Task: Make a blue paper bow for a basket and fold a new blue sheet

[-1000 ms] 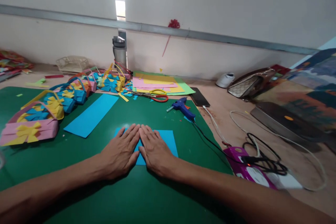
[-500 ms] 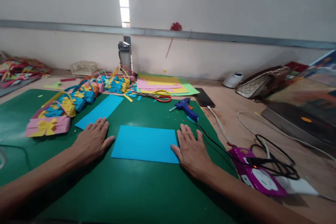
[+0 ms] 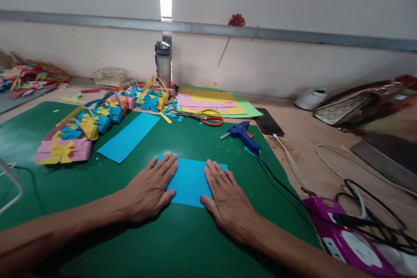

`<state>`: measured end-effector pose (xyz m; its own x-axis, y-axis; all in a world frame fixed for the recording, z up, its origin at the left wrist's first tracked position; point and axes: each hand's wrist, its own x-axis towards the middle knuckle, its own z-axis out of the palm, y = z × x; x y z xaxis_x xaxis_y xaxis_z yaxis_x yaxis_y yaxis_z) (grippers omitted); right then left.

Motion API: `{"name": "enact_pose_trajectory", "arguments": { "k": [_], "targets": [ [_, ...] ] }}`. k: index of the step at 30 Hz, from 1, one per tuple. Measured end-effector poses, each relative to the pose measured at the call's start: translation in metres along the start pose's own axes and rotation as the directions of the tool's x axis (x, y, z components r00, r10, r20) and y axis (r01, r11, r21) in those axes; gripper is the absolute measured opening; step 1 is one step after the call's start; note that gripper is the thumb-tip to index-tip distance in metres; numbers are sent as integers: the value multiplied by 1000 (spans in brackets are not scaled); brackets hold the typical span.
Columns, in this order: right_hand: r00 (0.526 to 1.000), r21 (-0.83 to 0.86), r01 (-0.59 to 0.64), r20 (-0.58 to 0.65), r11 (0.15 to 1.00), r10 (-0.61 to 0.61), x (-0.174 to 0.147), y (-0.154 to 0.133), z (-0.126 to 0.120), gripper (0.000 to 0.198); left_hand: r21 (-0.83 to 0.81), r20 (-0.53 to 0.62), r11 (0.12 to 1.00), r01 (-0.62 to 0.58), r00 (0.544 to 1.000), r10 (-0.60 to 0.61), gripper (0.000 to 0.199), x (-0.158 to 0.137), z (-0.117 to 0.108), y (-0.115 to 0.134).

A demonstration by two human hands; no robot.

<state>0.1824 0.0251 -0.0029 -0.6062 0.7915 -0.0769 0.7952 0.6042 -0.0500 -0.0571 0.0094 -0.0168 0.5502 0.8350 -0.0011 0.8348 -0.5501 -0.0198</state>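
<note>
A blue paper rectangle (image 3: 190, 182) lies flat on the green mat (image 3: 156, 247) in front of me. My left hand (image 3: 150, 189) rests flat over its left end, fingers stretched out, thumb pointing inward. Over the right end lies my right hand (image 3: 226, 197), also flat with the fingers extended. Both hands cover the paper's side edges, so its middle shows between them. To the upper left of my left hand is a longer blue paper strip (image 3: 128, 137), set at a slant and touched by neither hand.
Small paper baskets with bows (image 3: 65, 152) stand in a row at left. Behind are scissors (image 3: 210, 117), stacked coloured sheets (image 3: 224, 100) and a bottle (image 3: 163, 61). A blue glue gun (image 3: 244, 134), a phone (image 3: 269, 121) and a purple power strip (image 3: 348, 239) with cords lie at right.
My left hand has moved right, from beside the slanted strip onto the left end of the blue rectangle. My right hand now covers more of its right end. The view has shifted slightly.
</note>
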Motion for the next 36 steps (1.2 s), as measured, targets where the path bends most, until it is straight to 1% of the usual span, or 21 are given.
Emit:
{"name": "enact_pose_trajectory", "arguments": {
  "k": [4, 9, 12, 13, 15, 16, 17, 18, 19, 20, 21, 22, 24, 26, 28, 31, 33, 36],
  "targets": [
    [994, -72, -12, -112, 997, 4, -16, 16, 12, 63, 52, -55, 993, 102, 994, -99, 56, -21, 7, -26],
    [974, -243, -15, -224, 970, -41, -37, 29, 16, 56, 94, -111, 978, 189, 978, -178, 54, -44, 14, -42],
    [939, -350, -1, -323, 937, -120, -49, 35, 9, 51, 106, -123, 968, 226, 969, -213, 54, -51, 13, -45],
    [922, -376, 13, -355, 926, -157, -52, 36, 7, 49, 108, -140, 964, 245, 963, -229, 54, -52, 12, -44],
    [881, -417, 51, -409, 907, -238, -58, 33, 3, 41, 113, -213, 956, 271, 946, -243, 53, -52, 7, -38],
    [859, -437, 79, -426, 896, -283, -59, 29, 1, 37, 116, -259, 959, 258, 940, -222, 52, -50, 5, -32],
    [838, -459, 108, -435, 882, -329, -60, 25, 0, 33, 121, -298, 968, 219, 938, -175, 50, -48, 3, -24],
    [817, -484, 136, -438, 864, -374, -60, 19, -1, 30, 127, -329, 979, 159, 938, -109, 48, -45, 0, -15],
    [801, -510, 160, -434, 845, -413, -60, 13, -1, 29, 130, -332, 989, 71, 943, -24, 46, -41, -1, -5],
    [793, -534, 177, -420, 827, -441, -59, 8, -1, 30, 125, -321, 992, -14, 946, 53, 44, -36, -3, 6],
    [790, -554, 185, -407, 811, -458, -58, 2, -1, 31, 107, -309, 992, -69, 946, 99, 42, -30, -4, 16],
    [792, -570, 181, -399, 802, -463, -56, -2, -1, 32, 87, -269, 988, -128, 952, 147, 42, -23, -5, 25],
    [804, -588, 173, -379, 790, -458, -53, -9, -1, 32, 57, -217, 979, -195, 955, 202, 42, -9, -8, 38],
    [822, -597, 163, -358, 785, -443, -50, -11, -2, 31, 33, -165, 977, -213, 962, 215, 46, 3, -12, 45],
    [841, -591, 149, -347, 793, -416, -47, -12, -2, 30, 15, -122, 980, -199, 972, 199, 50, 10, -15, 48],
    [851, -529, 152, -359, 835, -382, -42, -14, -3, 29, 20, -101, 981, -193, 976, 194, 55, 9, -15, 51],
    [854, -475, 195, -348, 858, -387, -38, -15, -4, 33, 26, -113, 975, -222, 968, 223, 58, 4, -14, 51],
    [834, -441, 305, -304, 844, -460, -36, -13, -7, 38, 2, -137, 955, -297, 946, 295, 53, -5, -12, 42]
  ]
}}
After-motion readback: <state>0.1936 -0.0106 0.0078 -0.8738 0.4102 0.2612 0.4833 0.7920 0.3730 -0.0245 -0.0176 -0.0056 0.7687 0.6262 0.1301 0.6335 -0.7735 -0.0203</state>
